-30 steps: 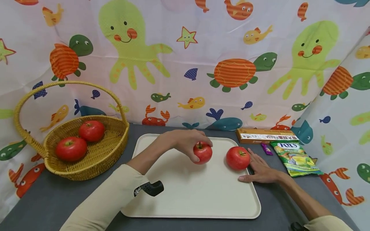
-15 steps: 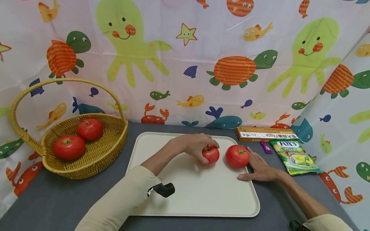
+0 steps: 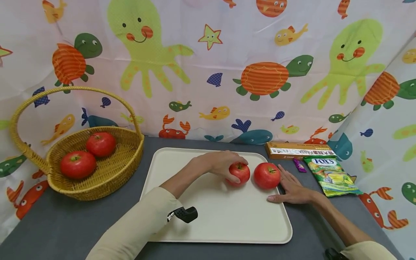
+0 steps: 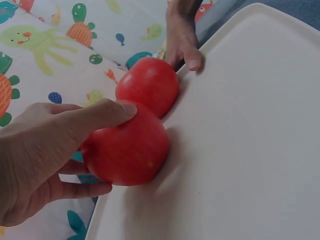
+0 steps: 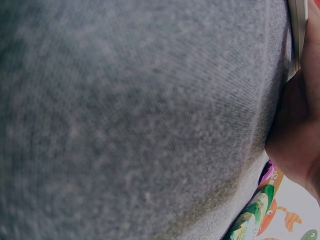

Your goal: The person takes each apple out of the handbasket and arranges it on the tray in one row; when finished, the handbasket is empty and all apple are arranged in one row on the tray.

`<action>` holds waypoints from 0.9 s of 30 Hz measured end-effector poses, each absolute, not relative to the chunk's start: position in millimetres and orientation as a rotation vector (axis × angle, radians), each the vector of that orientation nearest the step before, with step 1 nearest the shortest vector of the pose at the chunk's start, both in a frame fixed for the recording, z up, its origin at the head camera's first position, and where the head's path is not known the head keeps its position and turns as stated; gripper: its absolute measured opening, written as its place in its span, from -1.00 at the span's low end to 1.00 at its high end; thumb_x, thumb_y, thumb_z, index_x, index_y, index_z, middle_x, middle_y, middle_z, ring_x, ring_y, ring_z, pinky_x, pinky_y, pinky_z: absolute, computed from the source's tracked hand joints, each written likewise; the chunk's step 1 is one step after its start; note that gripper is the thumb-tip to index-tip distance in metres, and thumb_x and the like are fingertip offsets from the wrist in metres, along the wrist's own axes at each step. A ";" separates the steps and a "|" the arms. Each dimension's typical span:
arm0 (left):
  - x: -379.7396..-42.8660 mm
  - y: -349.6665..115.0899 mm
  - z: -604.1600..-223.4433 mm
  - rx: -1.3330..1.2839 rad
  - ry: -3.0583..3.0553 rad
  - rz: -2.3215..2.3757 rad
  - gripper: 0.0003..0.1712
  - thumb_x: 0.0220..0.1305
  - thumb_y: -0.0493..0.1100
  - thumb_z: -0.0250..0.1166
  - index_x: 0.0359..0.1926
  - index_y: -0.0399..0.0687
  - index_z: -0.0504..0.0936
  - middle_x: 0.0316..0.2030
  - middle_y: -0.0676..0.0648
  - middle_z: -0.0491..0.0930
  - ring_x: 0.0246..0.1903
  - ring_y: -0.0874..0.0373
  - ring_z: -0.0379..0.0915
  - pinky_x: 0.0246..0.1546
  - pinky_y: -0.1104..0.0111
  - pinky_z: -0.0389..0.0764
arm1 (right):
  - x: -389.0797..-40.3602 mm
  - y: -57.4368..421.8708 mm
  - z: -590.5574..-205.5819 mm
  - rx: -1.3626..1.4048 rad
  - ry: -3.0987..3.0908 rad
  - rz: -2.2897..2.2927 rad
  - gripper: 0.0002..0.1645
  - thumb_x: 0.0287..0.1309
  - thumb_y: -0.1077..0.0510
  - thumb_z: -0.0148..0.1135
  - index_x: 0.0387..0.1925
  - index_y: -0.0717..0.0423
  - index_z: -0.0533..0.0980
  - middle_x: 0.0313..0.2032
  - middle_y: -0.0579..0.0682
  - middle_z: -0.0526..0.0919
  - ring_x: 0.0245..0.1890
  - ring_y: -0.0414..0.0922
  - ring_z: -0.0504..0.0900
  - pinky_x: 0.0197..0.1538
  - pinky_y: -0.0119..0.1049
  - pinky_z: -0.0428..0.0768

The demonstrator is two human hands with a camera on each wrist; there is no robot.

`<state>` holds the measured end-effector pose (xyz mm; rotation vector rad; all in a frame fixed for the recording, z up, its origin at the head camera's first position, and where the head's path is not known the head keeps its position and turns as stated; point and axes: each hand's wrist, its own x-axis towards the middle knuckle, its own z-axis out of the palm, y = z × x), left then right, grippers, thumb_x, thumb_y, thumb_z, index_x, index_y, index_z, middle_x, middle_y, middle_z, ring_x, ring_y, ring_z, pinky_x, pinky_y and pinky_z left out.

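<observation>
My left hand (image 3: 224,164) grips a red apple (image 3: 239,174) over the right part of the cream tray (image 3: 208,224). In the left wrist view, thumb and fingers lie around that apple (image 4: 130,147). Close to its right on the tray sits a second red apple (image 3: 267,176). My right hand (image 3: 295,189) rests at the tray's right edge beside the second apple, fingers stretched out and thumb on the rim. The right wrist view shows mostly grey table cloth, with part of the right hand (image 5: 295,135) at its right side.
A yellow wicker basket (image 3: 126,173) holding two red apples (image 3: 78,165) stands at the left. Right of the tray lie a brown box (image 3: 282,153), a small purple packet (image 3: 299,165) and a green FOX'S bag (image 3: 331,178). A printed cloth (image 3: 201,72) hangs behind.
My left hand has carried its apple right and slightly down, close to the second apple. The right hand stays at the tray's edge. The head view has shifted slightly.
</observation>
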<state>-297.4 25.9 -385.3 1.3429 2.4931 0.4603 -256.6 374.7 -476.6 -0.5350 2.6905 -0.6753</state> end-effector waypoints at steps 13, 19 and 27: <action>-296.6 15.5 -384.2 1.311 2.565 0.437 -0.12 0.25 0.30 0.44 0.50 0.15 0.42 0.44 0.00 0.47 0.44 0.08 0.35 0.31 0.20 0.63 | -256.7 375.3 -477.5 -0.537 2.690 -0.690 0.35 0.15 -0.32 0.42 0.64 0.23 -0.07 0.65 0.41 -0.29 0.61 0.47 -0.35 0.44 0.65 -0.32; -295.9 14.6 -371.4 1.306 2.567 0.468 -0.15 0.29 0.26 0.43 0.52 0.18 0.40 0.48 -0.01 0.43 0.51 0.07 0.30 0.39 0.11 0.57 | -256.0 372.8 -476.6 -0.532 2.688 -0.684 0.34 0.16 -0.31 0.41 0.64 0.26 -0.07 0.65 0.41 -0.28 0.62 0.46 -0.35 0.45 0.64 -0.34; -291.9 13.6 -356.4 1.354 2.560 0.469 -0.19 0.32 0.23 0.41 0.50 0.13 0.43 0.48 -0.01 0.44 0.51 0.09 0.32 0.44 0.11 0.52 | -255.4 373.0 -474.0 -0.519 2.675 -0.688 0.36 0.15 -0.32 0.41 0.64 0.26 -0.08 0.65 0.41 -0.30 0.62 0.47 -0.37 0.44 0.65 -0.36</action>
